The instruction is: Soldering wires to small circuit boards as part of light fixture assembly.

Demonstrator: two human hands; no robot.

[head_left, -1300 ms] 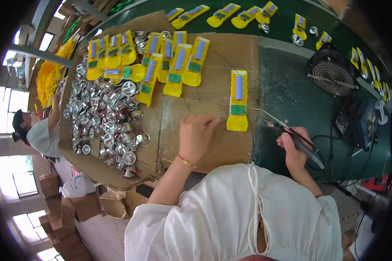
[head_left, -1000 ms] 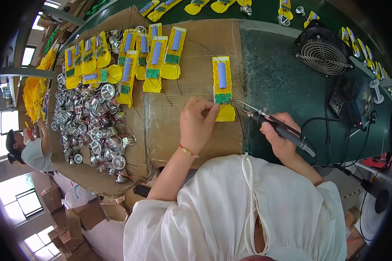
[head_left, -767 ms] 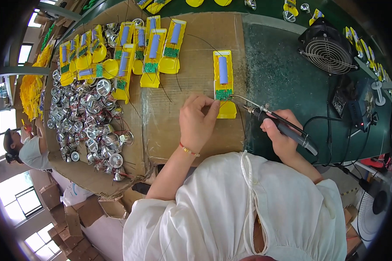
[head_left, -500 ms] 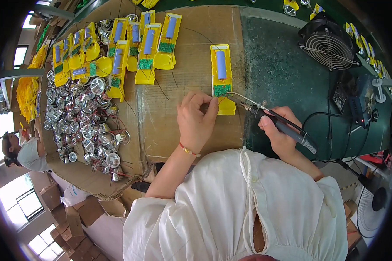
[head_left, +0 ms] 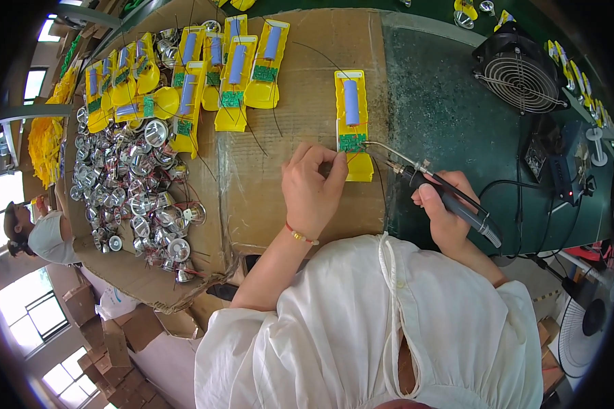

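Note:
A yellow plastic housing (head_left: 359, 169) lies on the cardboard in front of me, with a blue-purple cylindrical battery cell (head_left: 351, 102) and a green circuit board (head_left: 352, 142) in it. My left hand (head_left: 314, 180) is at the board's lower left edge, thumb and forefinger pinched on what looks like a thin red wire, mostly hidden by the fingertips. My right hand (head_left: 447, 208) is wrapped round a soldering iron (head_left: 450, 203) with a thin curved metal feed tube (head_left: 389, 149) on top. The tube's end is by the board's right edge; the iron's tip is slightly apart from it.
Several yellow housings with cells and boards (head_left: 235, 75) lie at the upper left, above a heap of silver reflector cups (head_left: 140, 184) with wires. At right are a black fan (head_left: 522, 78), a soldering station (head_left: 563, 170) and its cable. Another person (head_left: 48, 235) is at far left.
The soldering iron's tip has drawn back a little to the right, away from the board. My left hand keeps its pinch beside the board. The whole view has shifted slightly.

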